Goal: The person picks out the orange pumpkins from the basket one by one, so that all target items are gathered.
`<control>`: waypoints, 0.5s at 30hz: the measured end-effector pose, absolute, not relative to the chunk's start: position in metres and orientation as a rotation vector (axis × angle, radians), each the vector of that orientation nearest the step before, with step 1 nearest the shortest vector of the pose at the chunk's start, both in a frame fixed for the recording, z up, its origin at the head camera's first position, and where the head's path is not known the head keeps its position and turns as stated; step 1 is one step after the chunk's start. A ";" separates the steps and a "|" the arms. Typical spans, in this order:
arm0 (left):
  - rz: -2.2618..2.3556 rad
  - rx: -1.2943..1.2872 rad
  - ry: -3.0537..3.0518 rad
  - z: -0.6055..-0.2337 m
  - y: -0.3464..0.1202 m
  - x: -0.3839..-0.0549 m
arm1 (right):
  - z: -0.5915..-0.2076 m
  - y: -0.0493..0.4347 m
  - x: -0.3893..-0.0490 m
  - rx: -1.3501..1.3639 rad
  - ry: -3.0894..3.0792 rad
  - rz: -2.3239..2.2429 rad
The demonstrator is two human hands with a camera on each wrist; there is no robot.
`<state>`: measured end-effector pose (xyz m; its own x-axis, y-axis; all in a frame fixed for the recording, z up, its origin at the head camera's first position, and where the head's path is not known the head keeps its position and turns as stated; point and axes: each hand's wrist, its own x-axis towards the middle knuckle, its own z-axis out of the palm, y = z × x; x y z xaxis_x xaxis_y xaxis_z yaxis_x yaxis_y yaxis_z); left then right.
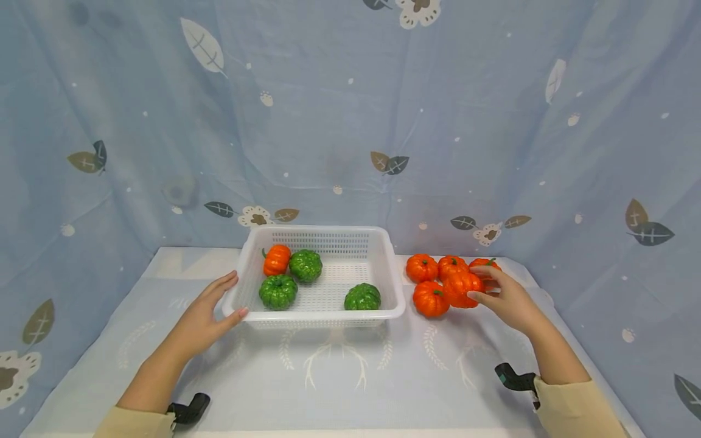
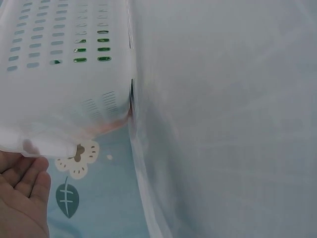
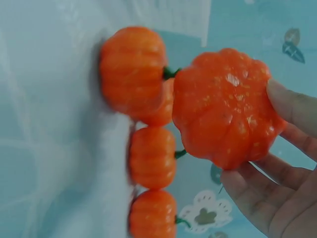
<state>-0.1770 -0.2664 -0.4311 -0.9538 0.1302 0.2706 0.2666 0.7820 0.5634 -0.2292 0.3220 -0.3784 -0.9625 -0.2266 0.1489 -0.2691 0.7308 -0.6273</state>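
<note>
A white plastic basket holds three green pumpkins, among them one at its front right, and a small orange pumpkin at its back left. My left hand rests at the basket's left rim, fingers extended and thumb near the front corner. In the left wrist view, its fingertips touch the rim's edge. To the right of the basket, my right hand grips an orange pumpkin between thumb and fingers. The right wrist view shows this pumpkin held up off the table, its ribbed, stemless side facing the camera.
Several more orange pumpkins stand close together right of the basket, including a front one and a back-left one. They sit near the patterned blue curtain behind the pale cloth-covered table.
</note>
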 end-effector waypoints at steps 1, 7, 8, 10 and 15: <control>-0.921 -0.311 -2.757 -0.431 -0.266 -0.177 | -0.381 0.324 -0.229 0.401 -2.858 1.035; -0.921 -0.316 -2.753 -0.432 -0.266 -0.177 | -0.396 0.335 -0.233 0.381 -2.853 0.959; -0.919 -0.318 -2.753 -0.432 -0.267 -0.177 | -0.398 0.337 -0.233 0.373 -2.860 0.950; -0.914 -0.322 -2.754 -0.432 -0.267 -0.178 | -0.403 0.339 -0.236 0.353 -2.875 0.936; -0.912 -0.323 -2.754 -0.432 -0.268 -0.178 | -0.412 0.344 -0.244 0.299 -2.903 0.924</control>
<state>-0.1781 -0.2677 -0.4323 -0.9512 0.1374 0.2763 0.2751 0.7830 0.5579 -0.2445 0.3443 -0.4118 -0.9778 -0.1606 0.1346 -0.2088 0.7991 -0.5638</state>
